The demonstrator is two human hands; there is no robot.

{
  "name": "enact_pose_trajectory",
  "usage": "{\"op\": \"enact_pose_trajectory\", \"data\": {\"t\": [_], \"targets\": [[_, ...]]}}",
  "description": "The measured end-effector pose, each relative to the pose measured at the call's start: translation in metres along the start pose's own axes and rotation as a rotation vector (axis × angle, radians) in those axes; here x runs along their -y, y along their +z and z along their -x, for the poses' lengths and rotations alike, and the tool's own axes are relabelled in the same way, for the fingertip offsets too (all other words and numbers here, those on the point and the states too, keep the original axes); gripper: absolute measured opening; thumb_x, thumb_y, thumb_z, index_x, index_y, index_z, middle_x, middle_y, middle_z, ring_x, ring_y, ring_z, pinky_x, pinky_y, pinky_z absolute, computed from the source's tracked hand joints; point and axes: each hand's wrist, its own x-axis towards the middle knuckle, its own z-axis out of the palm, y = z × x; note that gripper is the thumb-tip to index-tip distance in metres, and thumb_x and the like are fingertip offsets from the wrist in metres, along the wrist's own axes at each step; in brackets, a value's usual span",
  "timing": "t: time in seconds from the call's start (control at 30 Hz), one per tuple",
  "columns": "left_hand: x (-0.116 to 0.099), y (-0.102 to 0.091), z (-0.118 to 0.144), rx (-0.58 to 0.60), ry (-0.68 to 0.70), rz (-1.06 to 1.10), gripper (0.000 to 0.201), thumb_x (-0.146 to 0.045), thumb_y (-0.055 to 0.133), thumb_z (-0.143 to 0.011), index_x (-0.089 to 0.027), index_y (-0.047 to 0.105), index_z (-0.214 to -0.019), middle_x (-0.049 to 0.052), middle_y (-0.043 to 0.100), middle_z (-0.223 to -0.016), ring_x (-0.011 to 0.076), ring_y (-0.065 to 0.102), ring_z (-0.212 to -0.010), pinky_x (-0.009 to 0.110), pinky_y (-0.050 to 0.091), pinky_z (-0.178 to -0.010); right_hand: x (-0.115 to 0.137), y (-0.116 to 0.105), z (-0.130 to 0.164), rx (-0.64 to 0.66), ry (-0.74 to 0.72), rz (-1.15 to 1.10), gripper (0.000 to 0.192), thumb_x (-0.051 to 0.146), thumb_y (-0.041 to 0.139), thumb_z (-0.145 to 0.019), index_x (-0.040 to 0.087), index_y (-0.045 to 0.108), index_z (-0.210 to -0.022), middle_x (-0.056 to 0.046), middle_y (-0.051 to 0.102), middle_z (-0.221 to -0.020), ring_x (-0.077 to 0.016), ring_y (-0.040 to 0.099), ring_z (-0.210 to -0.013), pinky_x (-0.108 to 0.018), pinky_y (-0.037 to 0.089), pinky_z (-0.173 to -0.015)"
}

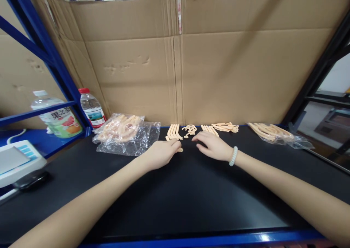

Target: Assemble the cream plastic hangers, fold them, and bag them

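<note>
Here, the left hand (163,154) pinches a piece (180,150) at twelve o'clock; the right hand (214,146), fingers apart, is beside strips (210,130) toward one. Black table (180,197) runs wide to its blue edge (218,240) at six.

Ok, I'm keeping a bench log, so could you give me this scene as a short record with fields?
Left hand: curled over a pale piece; grip unclear
Right hand: open, near the right row of pale sticks
Bracelet: on the right wrist
Between the rows: curved pieces, with the left row beside them
Bags: left bag and right bag, pale pieces inside
Bottles: red-capped bottle, white-capped bottle, both left
Backdrop: cardboard
</note>
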Motion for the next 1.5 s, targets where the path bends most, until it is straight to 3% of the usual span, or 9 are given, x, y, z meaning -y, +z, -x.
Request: {"op": "enact_pose_trajectory", "data": {"t": [0.2,0.37,0.5,0.7,0.83,1.1,1.23,1.37,1.5], "targets": [[-0.012,0.006,-0.001,-0.122,0.003,0.132,0.027,-0.013,0.033,-0.095,-0.021,0.053,-0.111,0.008,0.059,-0.112,0.0207,0.063,-0.081,0.032,0.049,-0.072,-0.039,-0.009,-0.043,0.024,0.167,0.093,0.025,0.011,0.047,-0.089,0.016,0.064,-0.106,-0.007,0.07,-0.091,-0.0186,0.065,-0.082,-0.031,0.048,-0.077],[-0.022,0.015,-0.002,-0.301,-0.025,0.72,0.017,-0.022,0.044,-0.094,-0.021,0.061,-0.098,0.007,0.061,-0.104,0.0216,0.058,-0.098,0.036,0.046,-0.091,-0.062,0.001,-0.073,0.154,0.167,0.183,0.016,0.02,0.055,-0.093,0.015,0.066,-0.103,-0.008,0.066,-0.107,-0.0198,0.062,-0.099,-0.037,0.05,-0.088],[-0.027,0.026,-0.006,-0.322,-0.108,0.926,0.018,-0.026,0.051,-0.09,-0.018,0.063,-0.077,0.006,0.064,-0.092,0.0205,0.061,-0.09,0.034,0.05,-0.082,-0.067,0.009,-0.085,0.241,0.154,0.234,0.029,0.034,0.057,-0.093,0.017,0.059,-0.117,-0.008,0.061,-0.118,-0.0206,0.062,-0.1,-0.042,0.053,-0.085],[-0.023,0.041,-0.009,-0.329,-0.264,1.193,0.008,-0.024,0.062,-0.08,-0.016,0.059,-0.079,0.003,0.062,-0.076,0.0194,0.069,-0.077,0.032,0.055,-0.073,-0.07,0.015,-0.094,0.322,0.127,0.294,0.029,0.033,0.056,-0.094,0.018,0.058,-0.119,-0.009,0.06,-0.121,-0.0206,0.061,-0.101,-0.042,0.053,-0.085],[-0.021,0.04,-0.009,-0.378,-0.338,1.32,0.02,-0.023,0.069,-0.075,-0.018,0.049,-0.074,-0.002,0.056,-0.071,0.0184,0.07,-0.075,0.03,0.055,-0.07,-0.071,0.018,-0.096,0.341,0.109,0.325,0.029,0.033,0.056,-0.094,0.018,0.058,-0.118,-0.009,0.06,-0.121,-0.0204,0.061,-0.101,-0.041,0.053,-0.085],[-0.022,0.035,-0.008,-0.505,-0.445,1.542,0.043,-0.02,0.077,-0.067,-0.022,0.042,-0.092,-0.002,0.053,-0.099,0.0165,0.071,-0.078,0.034,0.057,-0.075,-0.066,0.013,-0.09,0.198,0.107,0.356,0.02,0.029,0.051,-0.096,0.016,0.061,-0.109,-0.008,0.061,-0.115,-0.0184,0.062,-0.096,-0.037,0.051,-0.083],[-0.021,0.034,-0.008,-0.528,-0.494,1.664,0.055,-0.017,0.078,-0.067,-0.023,0.044,-0.11,-0.001,0.057,-0.094,0.0193,0.071,-0.083,0.04,0.055,-0.082,-0.056,0.001,-0.076,0.058,0.159,0.378,0.025,0.023,0.035,-0.1,0.018,0.058,-0.11,-0.01,0.06,-0.112,-0.0181,0.063,-0.09,-0.029,0.045,-0.073],[-0.022,0.033,-0.009,-0.506,-0.506,1.762,0.037,-0.021,0.079,-0.067,-0.015,0.059,-0.097,0.002,0.06,-0.088,0.0183,0.067,-0.089,0.036,0.053,-0.088,-0.036,-0.007,-0.047,0.003,0.207,0.398,0.029,0.03,0.031,-0.101,0.019,0.056,-0.109,-0.009,0.066,-0.088,-0.0208,0.063,-0.068,-0.028,0.036,-0.057],[-0.029,0.031,-0.008,-0.473,-0.497,1.768,0.029,-0.031,0.077,-0.074,-0.016,0.059,-0.09,0.002,0.063,-0.087,0.0161,0.066,-0.087,0.032,0.055,-0.083,-0.01,-0.009,-0.011,0.014,0.181,0.366,0.026,0.025,0.032,-0.1,0.02,0.057,-0.106,-0.007,0.068,-0.074,-0.0204,0.062,-0.065,-0.027,0.033,-0.056]]}}
